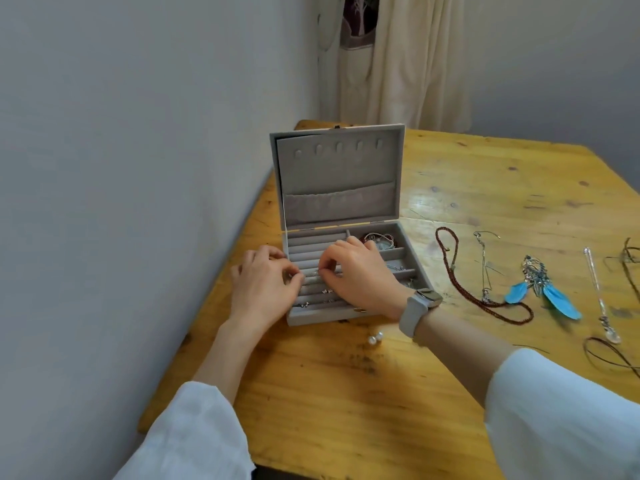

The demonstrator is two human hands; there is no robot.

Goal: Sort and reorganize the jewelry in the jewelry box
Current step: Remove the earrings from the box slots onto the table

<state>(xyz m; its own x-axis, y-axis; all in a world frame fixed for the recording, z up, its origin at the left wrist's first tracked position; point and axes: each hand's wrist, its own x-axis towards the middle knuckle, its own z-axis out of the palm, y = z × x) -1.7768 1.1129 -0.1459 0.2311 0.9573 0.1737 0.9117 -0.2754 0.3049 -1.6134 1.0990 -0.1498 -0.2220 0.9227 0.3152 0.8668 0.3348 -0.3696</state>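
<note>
Right now both my hands are down over the grey velvet jewelry box (341, 188), which sits open on the yellow knotty wooden table (346, 393) near the wall, its lid standing upright with a row of small tabs and a gathered pocket inside. My left hand (265, 289) curls at the box's left edge, and my right hand (360, 271) has its fingertips bunched on the padded ring rolls (311, 252); something tiny and silvery sits between them, but I cannot tell whether either hand is pinching it. Small studs (325, 291) sit in the nearer rolls. Two round pearl earrings (375, 338) lie just before the box. To the right lie a braided dark red cord (460, 289), blue feather earrings (540, 289) and a slim silver hairpin (597, 292). No writing reads anywhere. A pale smartwatch (417, 308) wraps my right wrist.
</note>
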